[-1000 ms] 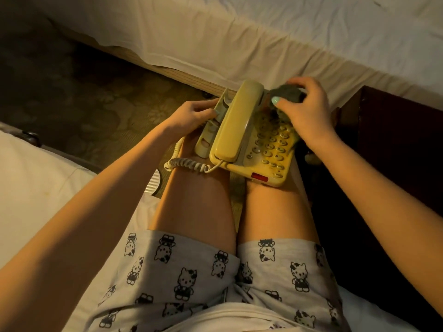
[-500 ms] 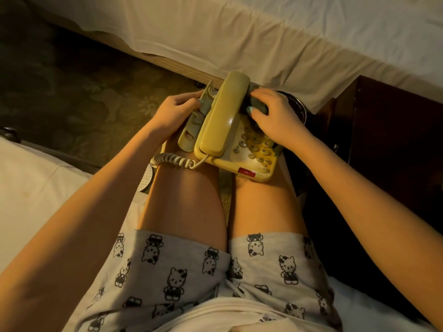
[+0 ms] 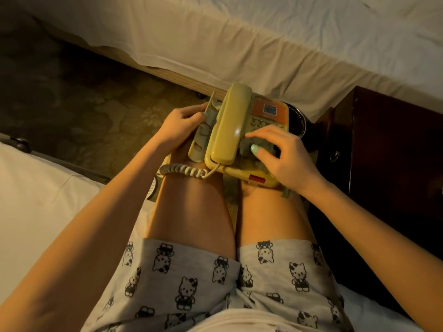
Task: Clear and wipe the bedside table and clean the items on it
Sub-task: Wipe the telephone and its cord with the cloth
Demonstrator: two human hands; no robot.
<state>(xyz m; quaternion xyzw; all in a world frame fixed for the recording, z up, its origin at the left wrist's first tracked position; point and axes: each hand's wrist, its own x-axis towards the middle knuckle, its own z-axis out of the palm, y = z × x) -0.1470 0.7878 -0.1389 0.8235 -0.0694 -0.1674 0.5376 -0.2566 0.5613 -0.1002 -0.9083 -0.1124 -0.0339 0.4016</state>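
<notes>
A yellowed corded telephone (image 3: 266, 113) rests on my knees, its handset (image 3: 229, 125) lying in the cradle and its coiled cord (image 3: 182, 170) hanging to the left. My left hand (image 3: 182, 123) grips the phone's left side piece. My right hand (image 3: 285, 154) presses a small dark grey cloth (image 3: 261, 146) onto the keypad, fingers curled over it. The dark wooden bedside table (image 3: 395, 144) stands at the right.
A bed with white sheets (image 3: 263, 39) runs across the top. I sit on another white bed (image 3: 36, 195) at the lower left. Patterned carpet (image 3: 84, 97) lies between them. A round dark object (image 3: 298, 121) shows behind the phone.
My right hand has slid the cloth from the phone's top end down over the keypad toward me, uncovering the orange display panel. My left hand stays on the side piece.
</notes>
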